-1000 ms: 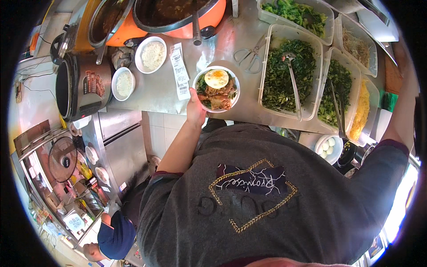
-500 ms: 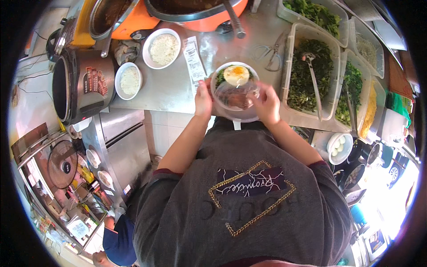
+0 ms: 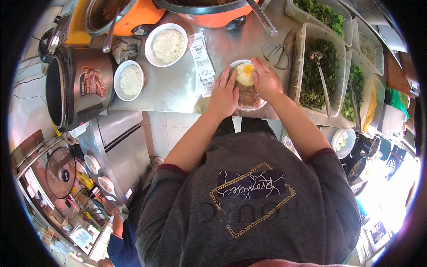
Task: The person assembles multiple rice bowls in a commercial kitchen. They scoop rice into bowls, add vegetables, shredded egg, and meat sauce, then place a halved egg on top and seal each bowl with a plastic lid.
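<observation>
A round takeaway bowl [image 3: 250, 105] stands on the steel counter in front of me, under a clear plastic lid. Through the lid show a fried egg [image 3: 246, 71] and brown food below it. My left hand [image 3: 224, 95] lies on the lid's left side, its fingers stretched out. On the right side of the lid rests my right hand [image 3: 266, 81], palm down with the fingers extended. Both hands cover parts of the rim, so I cannot tell whether the lid is seated all round.
Two bowls of rice [image 3: 168, 46] and paper receipts [image 3: 201, 62] lie to the left, near a rice cooker [image 3: 80, 86]. Orange pots [image 3: 213, 18] stand behind. Scissors [image 3: 281, 58] and tubs of chopped greens [image 3: 313, 84] sit right. Someone's dark blue sleeve [image 3: 122, 247] shows lower left.
The clear lid, tilted between my hands over the bowl, now lies across its top. My hands have gone from the bowl's sides to flat on the lid.
</observation>
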The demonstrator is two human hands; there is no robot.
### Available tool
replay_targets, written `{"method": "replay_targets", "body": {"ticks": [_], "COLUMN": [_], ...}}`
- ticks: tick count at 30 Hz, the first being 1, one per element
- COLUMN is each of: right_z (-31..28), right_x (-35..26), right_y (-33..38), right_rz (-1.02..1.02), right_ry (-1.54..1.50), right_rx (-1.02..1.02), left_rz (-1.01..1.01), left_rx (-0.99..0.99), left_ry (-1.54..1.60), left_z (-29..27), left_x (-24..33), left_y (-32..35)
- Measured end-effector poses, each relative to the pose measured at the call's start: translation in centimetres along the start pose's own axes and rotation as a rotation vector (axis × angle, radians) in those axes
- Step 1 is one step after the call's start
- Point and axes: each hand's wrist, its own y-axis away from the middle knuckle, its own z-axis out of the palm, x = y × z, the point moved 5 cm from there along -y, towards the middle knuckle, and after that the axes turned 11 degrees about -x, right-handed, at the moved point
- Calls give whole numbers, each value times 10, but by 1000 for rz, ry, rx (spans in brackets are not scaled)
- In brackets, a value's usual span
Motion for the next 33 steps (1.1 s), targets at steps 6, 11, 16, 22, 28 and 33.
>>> {"method": "replay_targets", "body": {"ticks": [6,11,16,22,28,33], "right_z": [1,-19,13,55,1,-15], "right_x": [-20,-49,-95,-106,-93,-53], "right_y": [27,18,-66,-114,-35,42], "right_rz": [-262,-129,70,148,119,192], "right_ry": [198,384,273,408,-212,-291], "right_rx": [143,-102,-321,-380,-375,-25], "left_rz": [-65,-33,-192,-146,-132,-467], "left_rx": [34,93,135,116,142,68], "left_ry": [-119,-74,-145,-138,1516,1727], "left_z": [2,-7,-26,-32,-27,1], "left_x": [6,-6,-50,-68,-44,-31], "left_y": [3,19,68,75,50,40]}}
